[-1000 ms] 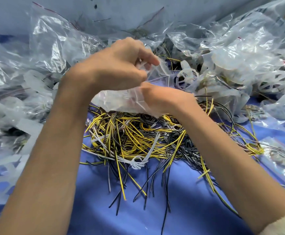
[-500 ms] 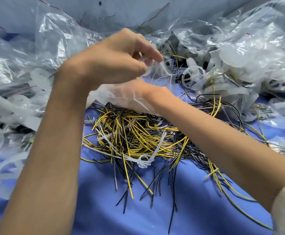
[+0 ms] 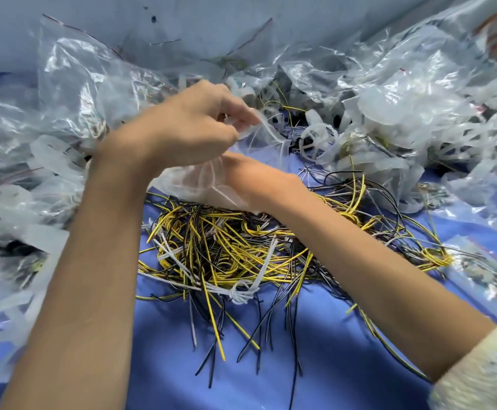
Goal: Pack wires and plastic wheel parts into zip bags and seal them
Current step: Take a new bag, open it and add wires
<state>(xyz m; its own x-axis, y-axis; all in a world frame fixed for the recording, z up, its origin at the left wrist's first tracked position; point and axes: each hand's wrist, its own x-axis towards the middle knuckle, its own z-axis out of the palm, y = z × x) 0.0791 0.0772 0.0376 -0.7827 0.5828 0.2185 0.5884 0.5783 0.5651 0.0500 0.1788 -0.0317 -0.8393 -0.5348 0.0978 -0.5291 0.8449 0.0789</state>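
A small clear zip bag (image 3: 263,137) hangs above the pile of yellow, black and white wires (image 3: 229,250) in the middle of the table. My left hand (image 3: 188,128) pinches the bag's top edge between thumb and fingertips and holds it up. My right hand (image 3: 241,176) is pushed into the bag's mouth from below. The plastic covers its fingers, so what they hold is hidden. White plastic wheel parts (image 3: 320,137) lie just behind the bag, partly under other bags.
Crumpled clear bags and wheel parts are heaped on the left (image 3: 63,93) and on the right (image 3: 404,99). A filled bag (image 3: 484,270) lies at the right edge. A knotted white tie (image 3: 241,294) sits in the wires. Blue tabletop (image 3: 167,350) shows in front.
My right hand has slid further into the bag. My left hand stays pinched on the bag's edge while the bag opens out around the right hand.
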